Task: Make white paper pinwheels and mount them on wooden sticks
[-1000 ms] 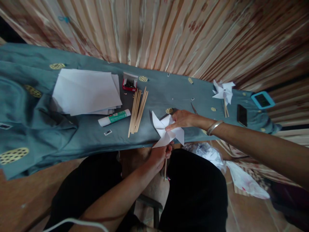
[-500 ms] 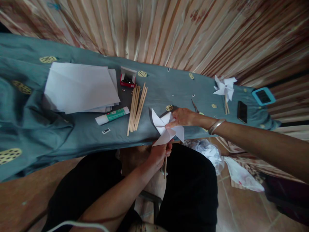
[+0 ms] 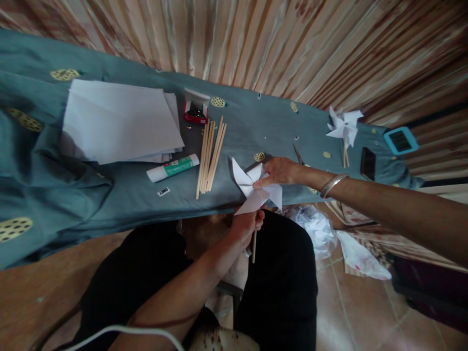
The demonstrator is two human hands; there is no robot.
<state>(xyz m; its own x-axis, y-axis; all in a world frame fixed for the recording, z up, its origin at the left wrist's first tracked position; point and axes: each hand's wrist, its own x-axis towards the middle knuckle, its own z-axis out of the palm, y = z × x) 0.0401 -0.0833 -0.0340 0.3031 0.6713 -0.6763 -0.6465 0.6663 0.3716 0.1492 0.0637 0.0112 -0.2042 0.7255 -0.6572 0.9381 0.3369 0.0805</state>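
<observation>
At the table's front edge is a white paper pinwheel (image 3: 252, 190) on a thin wooden stick (image 3: 254, 247). My left hand (image 3: 246, 224) is closed round that stick just below the paper blades, and the stick's lower end sticks out beneath the fist. From the right, my right hand (image 3: 280, 171) reaches over the pinwheel, one finger pressed at its centre. The other fingers of this hand are bunched at the upper right blade and partly hidden. Left of the pinwheel lie several loose wooden sticks (image 3: 210, 158).
A stack of white paper (image 3: 120, 122), a glue stick (image 3: 172, 168) and a red box of small dark pieces (image 3: 195, 113) are to the left. Scissors (image 3: 298, 154), another pinwheel (image 3: 345, 126), a phone (image 3: 367, 163) and a blue-framed device (image 3: 401, 141) are to the right. Plastic bags (image 3: 316, 231) lie below.
The view has shifted slightly, so the table appears a little higher. Both hands stay on the pinwheel, with the right finger still at its centre.
</observation>
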